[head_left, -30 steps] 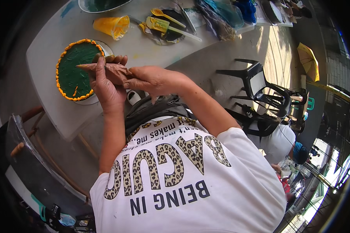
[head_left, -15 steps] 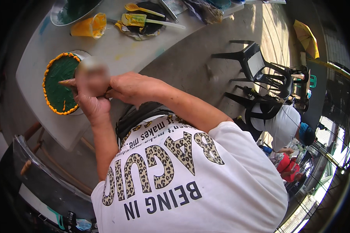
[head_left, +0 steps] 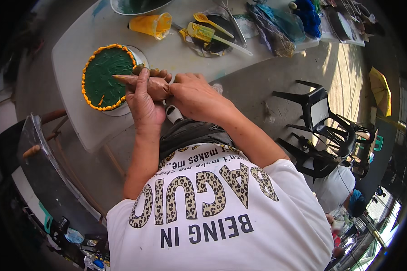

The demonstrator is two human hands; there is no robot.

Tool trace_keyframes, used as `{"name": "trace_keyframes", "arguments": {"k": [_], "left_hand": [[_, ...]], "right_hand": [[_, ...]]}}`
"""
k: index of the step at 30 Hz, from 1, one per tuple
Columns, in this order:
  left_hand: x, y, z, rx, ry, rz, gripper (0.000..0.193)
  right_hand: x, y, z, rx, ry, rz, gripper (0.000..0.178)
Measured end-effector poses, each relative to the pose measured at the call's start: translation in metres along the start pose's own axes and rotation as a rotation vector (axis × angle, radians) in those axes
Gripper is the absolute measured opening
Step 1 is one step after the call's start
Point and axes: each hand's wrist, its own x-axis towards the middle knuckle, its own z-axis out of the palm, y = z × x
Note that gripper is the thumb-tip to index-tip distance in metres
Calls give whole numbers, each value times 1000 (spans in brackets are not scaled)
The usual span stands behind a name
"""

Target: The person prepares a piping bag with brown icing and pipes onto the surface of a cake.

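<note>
Both hands hold a piping bag [head_left: 158, 90] with brown contents, its narrow tip pointing left over the cake. My left hand [head_left: 145, 106] is closed round the bag's front part, the thumb lying across it. At the bag's rear end, my right hand [head_left: 195, 95] grips it with fingers curled. Below the tip is a round cake [head_left: 105, 72] with green frosting and an orange piped border. A small orange mark shows on its near part. The cake rests on a white round board [head_left: 141, 55], partly hidden by my left hand.
A yellow-smeared plastic cup [head_left: 151, 25], a metal bowl [head_left: 140, 5], a yellow spoon [head_left: 212, 23] and a spatula [head_left: 217, 38] lie across the white table [head_left: 72, 49]. Black plastic chairs [head_left: 316, 106] stand at right, near another person [head_left: 334, 187]. A dark chair-like panel [head_left: 45, 167] is at left.
The whole view has shifted, so the table and cake appear farther right and higher. Both hands still hold the piping bag, its tip now slightly further right over the cake.
</note>
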Motion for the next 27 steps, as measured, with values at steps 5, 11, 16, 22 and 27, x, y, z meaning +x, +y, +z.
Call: {"name": "trace_keyframes", "arguments": {"k": [5, 11, 16, 22, 27], "left_hand": [[-2, -6, -1, -19, 5, 131, 12], [-1, -6, -4, -16, 1, 165, 15], [10, -4, -7, -113, -49, 125, 17], [17, 19, -17, -267, 0, -55, 15], [21, 25, -27, -392, 1, -147, 15]], "right_hand": [[10, -6, -15, 242, -120, 152, 20], [16, -13, 1, 338, -111, 205, 16], [17, -21, 5, 315, 22, 241, 39], [33, -52, 4, 275, 32, 224, 61], [39, -59, 6, 15, 3, 199, 59]]}}
